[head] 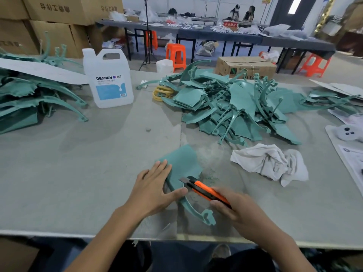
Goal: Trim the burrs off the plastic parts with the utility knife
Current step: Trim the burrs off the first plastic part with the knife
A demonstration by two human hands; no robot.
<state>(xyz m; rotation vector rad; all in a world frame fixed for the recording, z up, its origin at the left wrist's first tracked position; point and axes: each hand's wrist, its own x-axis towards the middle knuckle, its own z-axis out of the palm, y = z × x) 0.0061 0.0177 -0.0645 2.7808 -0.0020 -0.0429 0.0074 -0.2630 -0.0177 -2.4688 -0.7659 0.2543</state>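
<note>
A grey felt-covered worktable carries a heap of teal moulded plastic parts at the far right. A translucent white jug with a blue label stands at the far left, and a crumpled white rag lies right of centre. One teal plastic part with a curved arm lies flat near the front edge. The left hand presses on it with straight fingers. Just right of it, the right hand grips an orange-and-black utility knife, whose blade is over the part.
</note>
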